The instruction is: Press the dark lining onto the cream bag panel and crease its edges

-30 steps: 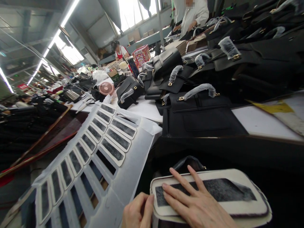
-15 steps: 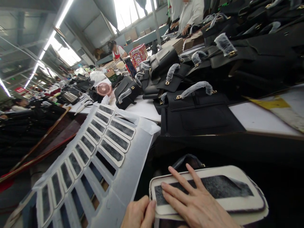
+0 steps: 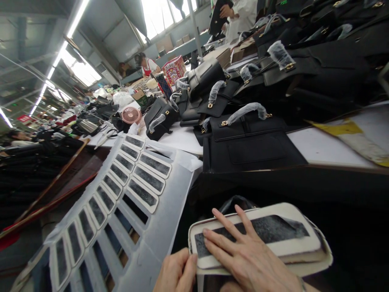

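A cream rounded panel (image 3: 291, 243) with a dark rectangular patch lies at the lower right, on a similar cream-edged piece. My right hand (image 3: 243, 247) rests flat on it, fingers spread across the patch. At the panel's left end, my left hand (image 3: 178, 269) is closed, thumb and curled fingers pinching its edge. Left of my hands, a slotted grey-white rack (image 3: 161, 223) carries several smaller cream-framed dark strips (image 3: 142, 192) in two rows. Some slots nearer me hold no strip. What lies under the panel is mostly hidden by my hands.
A black bag (image 3: 252, 146) with a wrapped handle stands at the white table's (image 3: 182, 138) edge, other black bags heaped behind it. A pink fan (image 3: 131, 115) sits at the back left. Two people, one in white (image 3: 243, 18), are across the room.
The panel's right end has shifted slightly left and up, showing more of the layer beneath. My hands keep nearly the same hold. The far person in white now lifts a black piece.
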